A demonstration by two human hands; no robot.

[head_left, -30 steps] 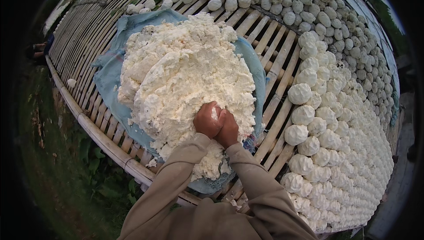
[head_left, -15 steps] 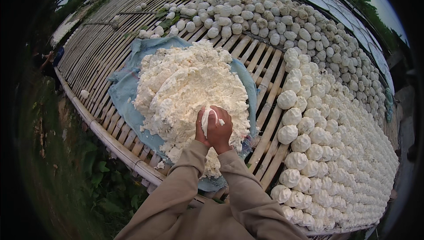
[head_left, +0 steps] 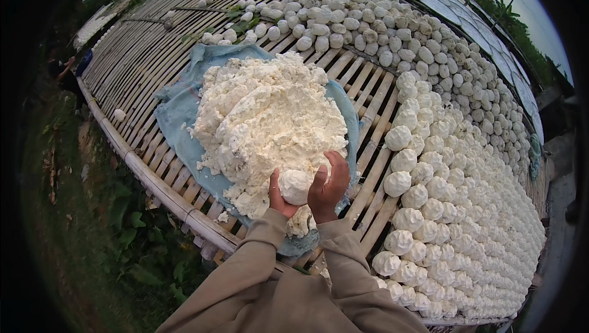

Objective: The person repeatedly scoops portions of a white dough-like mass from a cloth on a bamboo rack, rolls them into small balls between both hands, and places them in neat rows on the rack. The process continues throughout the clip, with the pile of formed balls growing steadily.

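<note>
A rounded white ball (head_left: pixel 295 187) of crumbly, dough-like mash sits at the near edge of a big off-white heap (head_left: pixel 264 112). My left hand (head_left: pixel 280 198) cups its left side, thumb up; the fingers under the ball are hidden. To its right, my right hand (head_left: pixel 329 187) is open, its fingers apart and curved, the palm turned toward the ball. The heap is piled on a blue cloth (head_left: pixel 181 127), whose edges show around it. What exactly the mash is made of, I cannot tell.
Slatted bamboo racking (head_left: pixel 374 103) carries everything, with a thick bamboo pole (head_left: pixel 165 207) along its left edge. Rows of fresh white balls (head_left: pixel 442 210) fill the right side. Greyer, drier balls (head_left: pixel 392 32) lie behind. Another person (head_left: pixel 64 72) is at the far left.
My hands were pressed together around the mash. The right hand has now come away to the right and opened, leaving the rounded ball in view against my left hand.
</note>
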